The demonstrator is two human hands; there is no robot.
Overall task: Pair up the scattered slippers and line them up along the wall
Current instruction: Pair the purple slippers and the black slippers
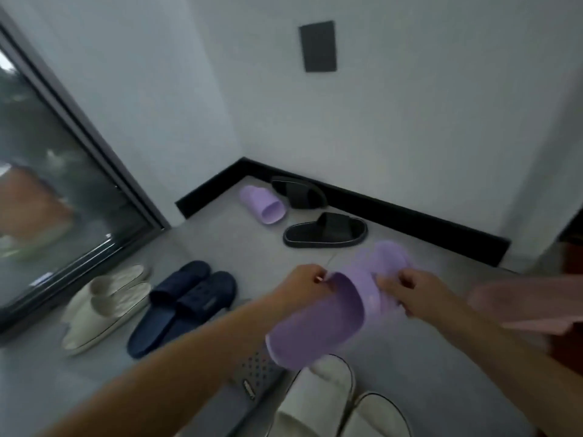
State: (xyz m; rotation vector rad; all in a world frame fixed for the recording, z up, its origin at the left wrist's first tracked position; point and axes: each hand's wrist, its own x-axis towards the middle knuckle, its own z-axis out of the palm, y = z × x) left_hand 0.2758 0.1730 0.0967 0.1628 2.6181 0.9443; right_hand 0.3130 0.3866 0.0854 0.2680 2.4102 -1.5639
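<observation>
A purple slipper [331, 310] hangs in the air in front of me, held by both hands. My left hand [304, 283] pinches its left edge and my right hand [413, 293] grips its strap. Its purple mate [263, 204] lies on the floor in the corner. Two black slippers lie apart near the far wall, one [298, 192] against the black skirting and one [326, 231] turned sideways. A navy pair [186, 302] and a cream pair [105, 302] sit side by side at the left.
A glass sliding door [56, 190] lines the left side. The black skirting [410, 216] runs along the white far wall. A grey perforated slipper [255, 373] and two white slippers [331, 402] lie under my arms. A pink sleeve [530, 307] shows at the right.
</observation>
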